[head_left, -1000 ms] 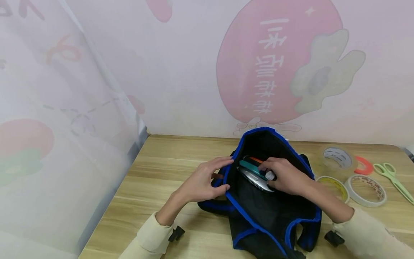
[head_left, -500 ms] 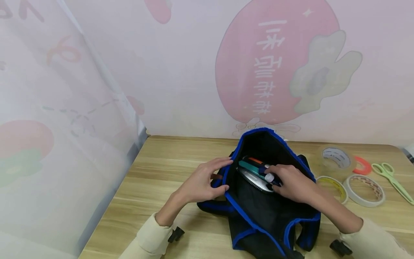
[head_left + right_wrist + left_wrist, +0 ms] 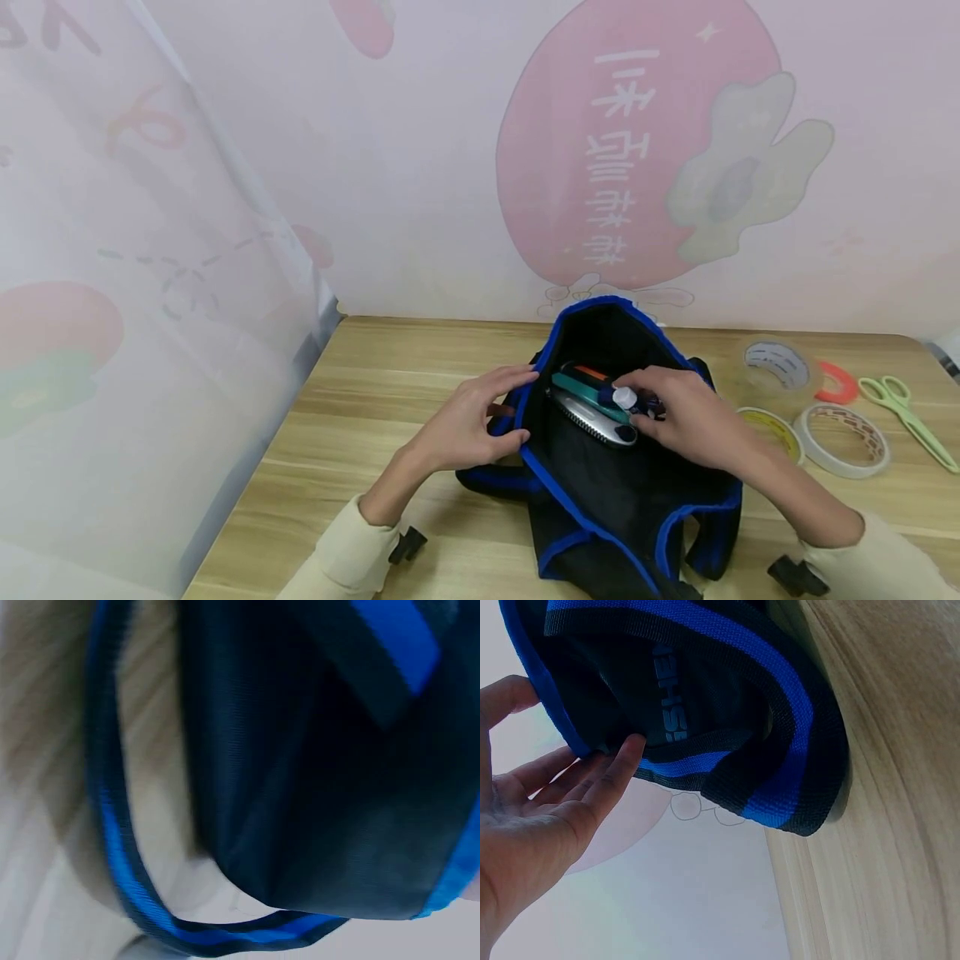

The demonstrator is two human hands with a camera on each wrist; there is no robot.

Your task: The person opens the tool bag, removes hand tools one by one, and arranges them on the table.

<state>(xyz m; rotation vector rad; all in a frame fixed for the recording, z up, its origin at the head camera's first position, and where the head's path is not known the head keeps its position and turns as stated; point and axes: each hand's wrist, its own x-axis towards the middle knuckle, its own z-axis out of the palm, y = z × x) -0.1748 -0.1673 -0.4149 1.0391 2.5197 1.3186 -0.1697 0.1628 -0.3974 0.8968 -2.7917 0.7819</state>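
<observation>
Black bag with blue trim (image 3: 600,479) lies mouth open at the centre of the counter (image 3: 405,375), its near end cut off by the frame. Inside it, the right hand (image 3: 686,417) pinches a white-capped dark item (image 3: 625,398) whose body is mostly covered by fingers; the right wrist view shows bag fabric and strap, hiding this grip. The left hand (image 3: 476,421) holds the bag's left rim, thumb and forefinger spread along it. Left of the white-capped item sit a silver serrated-edged tool (image 3: 592,418) and a teal item (image 3: 576,389), both partly hidden. Lettering on the bag is half covered by a strap. Right of the bag lie tape rolls (image 3: 838,470), a red ring (image 3: 850,386) and green scissors (image 3: 917,425).
</observation>
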